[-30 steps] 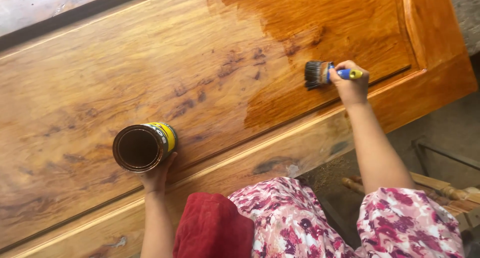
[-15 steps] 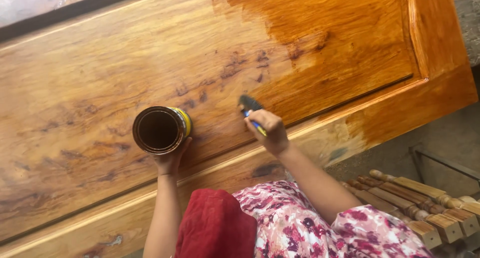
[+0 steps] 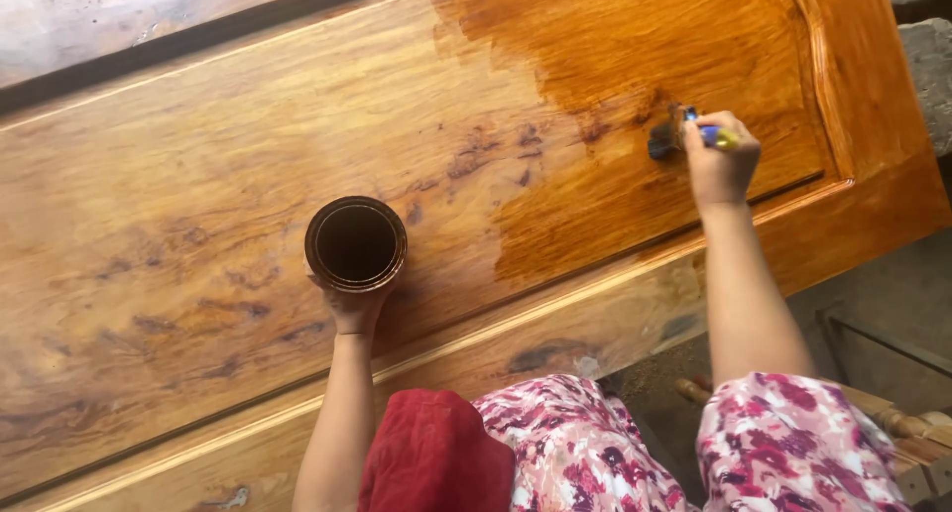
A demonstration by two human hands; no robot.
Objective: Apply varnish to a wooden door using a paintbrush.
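Note:
A large wooden door panel [image 3: 198, 225] lies flat under me; its right part [image 3: 654, 46] is glossy orange-brown with wet stain, the left part is paler and dull. My left hand [image 3: 355, 306] grips the near side of an open round can [image 3: 356, 243] of dark stain standing on the panel. My right hand [image 3: 721, 160] holds a paintbrush [image 3: 674, 135] with a blue and yellow handle, its dark bristles pressed on the stained area near the panel's right moulding.
The door's raised frame [image 3: 863, 225] runs along the near and right edges. Turned wooden spindles [image 3: 907, 428] lie on the ground at the lower right. A red cloth [image 3: 431, 453] rests on my lap. Grey concrete ground [image 3: 883, 294] shows beyond the door's edge.
My right hand has swung the brush from beside the can back out to the right onto the stained area. The stained patch now reaches further left. My left hand stays on the can.

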